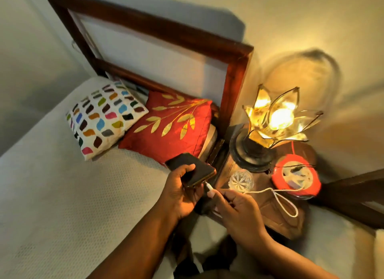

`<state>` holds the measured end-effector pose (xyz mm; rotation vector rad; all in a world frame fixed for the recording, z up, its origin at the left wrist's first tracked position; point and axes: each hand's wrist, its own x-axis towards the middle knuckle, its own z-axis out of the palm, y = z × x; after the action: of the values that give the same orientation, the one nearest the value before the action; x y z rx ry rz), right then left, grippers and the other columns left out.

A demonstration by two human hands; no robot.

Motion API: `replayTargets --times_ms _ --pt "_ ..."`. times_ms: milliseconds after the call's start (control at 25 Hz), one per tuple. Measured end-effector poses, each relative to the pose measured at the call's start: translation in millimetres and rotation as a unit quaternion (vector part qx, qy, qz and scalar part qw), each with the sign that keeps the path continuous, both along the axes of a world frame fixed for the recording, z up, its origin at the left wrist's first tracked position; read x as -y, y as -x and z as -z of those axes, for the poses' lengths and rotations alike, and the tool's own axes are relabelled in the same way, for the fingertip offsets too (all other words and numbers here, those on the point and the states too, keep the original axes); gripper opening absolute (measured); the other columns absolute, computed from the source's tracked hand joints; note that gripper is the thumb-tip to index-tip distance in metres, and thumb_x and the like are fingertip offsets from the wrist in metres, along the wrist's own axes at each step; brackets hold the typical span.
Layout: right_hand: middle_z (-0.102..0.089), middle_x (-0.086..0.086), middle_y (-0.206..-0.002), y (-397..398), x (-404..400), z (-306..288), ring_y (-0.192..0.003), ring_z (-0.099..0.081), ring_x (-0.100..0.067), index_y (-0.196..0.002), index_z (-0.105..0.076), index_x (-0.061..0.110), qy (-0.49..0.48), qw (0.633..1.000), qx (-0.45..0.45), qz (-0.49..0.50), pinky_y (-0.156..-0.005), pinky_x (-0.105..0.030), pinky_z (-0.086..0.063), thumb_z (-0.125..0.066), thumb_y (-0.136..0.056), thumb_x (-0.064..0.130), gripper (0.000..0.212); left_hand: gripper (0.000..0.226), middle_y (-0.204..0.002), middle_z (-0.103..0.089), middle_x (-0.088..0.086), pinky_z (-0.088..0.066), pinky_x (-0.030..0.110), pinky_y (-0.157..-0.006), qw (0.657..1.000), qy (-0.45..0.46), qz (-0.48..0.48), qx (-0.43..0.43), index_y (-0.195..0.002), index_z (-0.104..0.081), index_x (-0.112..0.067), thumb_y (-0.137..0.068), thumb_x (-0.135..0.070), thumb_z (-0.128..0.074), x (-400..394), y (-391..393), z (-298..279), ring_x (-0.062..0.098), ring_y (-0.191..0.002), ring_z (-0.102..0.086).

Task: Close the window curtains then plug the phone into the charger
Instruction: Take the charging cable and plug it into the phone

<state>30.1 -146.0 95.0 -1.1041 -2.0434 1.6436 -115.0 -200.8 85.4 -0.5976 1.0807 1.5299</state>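
My left hand grips a dark phone over the edge of the bed, screen up. My right hand pinches the white plug of a charger cable, and its tip touches the phone's bottom edge. From the plug the white cable loops across the wooden bedside table to a red round extension socket. No window or curtains are in view.
A lit flower-shaped lamp and a cut-glass tumbler stand on the bedside table. Beside it lies the bed with a red cushion, a patchwork cushion and a dark wooden headboard.
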Motion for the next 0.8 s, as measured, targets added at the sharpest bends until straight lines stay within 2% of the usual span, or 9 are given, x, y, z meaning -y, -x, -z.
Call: replayTargets --times_ms 120,200,280,360,440,520,640,680,800 --pt "-0.049 0.002 -0.044 -17 4 -31 -0.037 -0.037 -0.006 -0.068 -0.074 0.02 0.159 0.985 -0.056 0.039 -0.036 -0.016 -0.027 -0.06 -0.087 0.029 0.025 0.026 -0.092 -0.066 0.021 -0.057 0.033 -0.06 0.999 -0.043 0.009 -0.015 -0.103 -0.059 0.001 -0.08 -0.011 -0.057 -3 -19 -35 0.031 -0.076 -0.064" --pt "-0.044 0.005 -0.042 -27 13 -51 -0.035 -0.032 -0.006 -0.063 -0.073 0.016 0.199 0.977 -0.07 0.039 -0.035 -0.016 -0.023 -0.057 -0.091 0.023 0.032 0.032 -0.096 -0.065 0.023 -0.057 0.036 -0.065 0.996 -0.089 0.023 0.01 -0.111 -0.057 0.005 -0.083 -0.009 -0.054 1 -31 -57 0.033 -0.08 -0.065" --pt "-0.042 0.004 -0.041 -34 29 -70 -0.034 -0.031 -0.007 -0.058 -0.072 0.015 0.194 0.977 -0.068 0.059 -0.035 -0.017 -0.022 -0.056 -0.093 0.018 0.039 0.029 -0.09 -0.067 0.023 -0.059 0.035 -0.059 0.99 -0.13 0.036 0.03 -0.108 -0.056 0.006 -0.084 -0.008 -0.052 13 -42 -78 0.032 -0.073 -0.067" --pt "-0.041 0.003 -0.039 -39 46 -85 -0.033 -0.03 -0.007 -0.055 -0.071 0.014 0.197 0.974 -0.07 0.087 -0.034 -0.016 -0.022 -0.057 -0.093 0.017 0.04 0.028 -0.096 -0.066 0.025 -0.058 0.035 -0.055 0.987 -0.151 0.044 0.037 -0.104 -0.057 0.008 -0.081 -0.007 -0.052 27 -49 -94 0.034 -0.077 -0.065" --pt "-0.041 0.004 -0.038 -44 71 -99 -0.03 -0.03 -0.006 -0.055 -0.071 0.014 0.182 0.976 -0.07 0.099 -0.033 -0.014 -0.022 -0.058 -0.092 0.019 0.04 0.032 -0.103 -0.065 0.025 -0.053 0.032 -0.05 0.982 -0.169 0.079 0.029 -0.107 -0.056 0.008 -0.081 -0.01 -0.05 50 -57 -112 0.034 -0.079 -0.062" --pt "-0.043 0.006 -0.037 -50 97 -111 -0.029 -0.032 -0.004 -0.056 -0.073 0.017 0.153 0.982 -0.067 0.092 -0.032 -0.014 -0.025 -0.058 -0.093 0.021 0.04 0.032 -0.094 -0.066 0.024 -0.047 0.03 -0.045 0.976 -0.191 0.103 0.012 -0.106 -0.056 0.007 -0.082 -0.012 -0.048 72 -63 -127 0.033 -0.071 -0.061" --pt "-0.045 0.007 -0.038 -56 124 -129 -0.032 -0.034 -0.002 -0.063 -0.074 0.022 0.108 0.988 -0.057 0.091 -0.035 -0.014 -0.027 -0.057 -0.092 0.03 0.035 0.028 -0.086 -0.067 0.024 -0.052 0.034 -0.06 0.976 -0.204 0.073 0.01 -0.103 -0.057 0.009 -0.084 -0.01 -0.048 95 -67 -142 0.032 -0.073 -0.063" --pt "-0.045 0.007 -0.039 -58 128 -133 -0.033 -0.034 -0.003 -0.065 -0.074 0.022 0.101 0.989 -0.055 0.094 -0.036 -0.014 -0.027 -0.057 -0.092 0.031 0.034 0.028 -0.084 -0.068 0.024 -0.054 0.033 -0.058 0.977 -0.203 0.069 0.004 -0.103 -0.058 0.01 -0.084 -0.009 -0.048 99 -67 -145 0.032 -0.069 -0.065" --pt "-0.044 0.007 -0.041 -64 135 -151 -0.033 -0.032 -0.004 -0.067 -0.074 0.02 0.089 0.988 -0.061 0.111 -0.036 -0.016 -0.024 -0.056 -0.092 0.034 0.034 0.045 -0.097 -0.063 0.024 -0.054 0.028 -0.045 0.975 -0.209 0.077 -0.006 -0.125 -0.05 0.01 -0.085 -0.01 -0.049 110 -72 -159 0.031 -0.067 -0.063"
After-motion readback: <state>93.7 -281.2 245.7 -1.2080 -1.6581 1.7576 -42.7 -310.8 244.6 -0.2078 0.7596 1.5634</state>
